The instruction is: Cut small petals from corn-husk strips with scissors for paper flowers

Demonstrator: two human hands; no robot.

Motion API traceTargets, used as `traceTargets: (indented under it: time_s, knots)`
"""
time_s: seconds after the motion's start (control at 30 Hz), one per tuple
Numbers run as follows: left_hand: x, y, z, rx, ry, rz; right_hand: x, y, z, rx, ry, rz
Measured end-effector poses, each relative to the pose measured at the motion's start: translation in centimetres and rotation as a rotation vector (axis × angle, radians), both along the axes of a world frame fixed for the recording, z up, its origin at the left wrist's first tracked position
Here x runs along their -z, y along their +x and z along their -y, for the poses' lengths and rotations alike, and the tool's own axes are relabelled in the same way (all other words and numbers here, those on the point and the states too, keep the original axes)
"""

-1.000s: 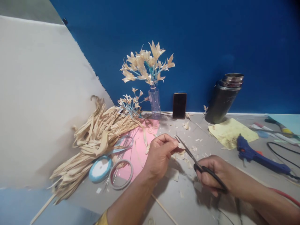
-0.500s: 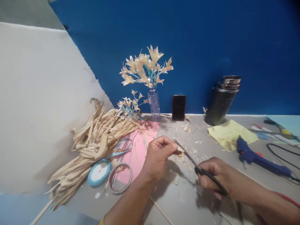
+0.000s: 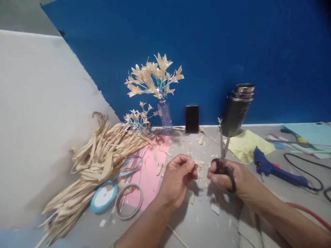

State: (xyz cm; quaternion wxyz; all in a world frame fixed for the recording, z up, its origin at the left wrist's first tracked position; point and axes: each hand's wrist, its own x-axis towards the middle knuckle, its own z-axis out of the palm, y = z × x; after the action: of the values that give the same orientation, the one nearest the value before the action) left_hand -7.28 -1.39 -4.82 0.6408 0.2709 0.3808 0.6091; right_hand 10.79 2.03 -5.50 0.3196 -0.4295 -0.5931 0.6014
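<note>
My left hand (image 3: pixel 181 175) is closed in a pinch over the middle of the table; what lies between its fingertips is too small to make out. To its right, my right hand (image 3: pixel 227 177) grips black-handled scissors (image 3: pixel 223 151), blades parted and pointing up and away. Small husk scraps (image 3: pixel 201 140) lie scattered beyond and between the hands. A pink sheet (image 3: pixel 148 172) is left of my left hand, with a grey tape ring (image 3: pixel 129 202) and a blue ribbon spool (image 3: pixel 104 197) near it.
Dried husks (image 3: pixel 103 158) pile at the left. Pale flowers stand in a clear bottle (image 3: pixel 164 117) beside a phone (image 3: pixel 192 119). A dark flask (image 3: pixel 237 110), a yellow sheet (image 3: pixel 248 144) and a blue glue gun (image 3: pixel 279 171) are at the right.
My right hand has turned the scissors upward and away from my left fingertips, and their blades have spread. The whole view has shifted slightly.
</note>
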Motion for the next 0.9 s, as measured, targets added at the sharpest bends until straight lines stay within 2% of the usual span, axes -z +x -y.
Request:
traceTargets:
  time_s: [0.07, 0.2, 0.37, 0.47, 0.57, 0.73, 0.83, 0.9]
  knots:
    - [0.4, 0.6, 0.1, 0.038, -0.023, 0.041, -0.3, 0.0, 0.1, 0.077, 0.058, -0.024]
    - [1.0, 1.8, 0.5, 0.105, -0.056, 0.052, -0.6, -0.1, 0.5, 0.123, 0.115, -0.021]
    - [1.4, 2.4, 0.8, 0.142, -0.050, -0.060, -0.5, -0.1, 0.5, 0.103, 0.129, 0.006]
    - [1.5, 2.3, 0.8, 0.133, 0.022, -0.174, -0.6, 0.0, 0.6, 0.080, 0.124, 0.004]
    - [1.7, 2.3, 0.8, 0.180, 0.060, -0.185, -0.8, 0.2, 0.6, 0.001, 0.082, -0.042]
    - [1.8, 2.3, 0.8, 0.297, -0.019, -0.016, -0.7, 0.6, 0.0, -0.117, -0.059, -0.177]
    - [1.7, 2.3, 0.8, 0.332, -0.066, 0.075, -0.7, 0.7, -0.4, -0.149, -0.173, -0.370]
    - [1.6, 2.2, 0.8, 0.333, -0.101, 0.142, -0.8, 0.9, -0.6, -0.121, -0.222, -0.496]
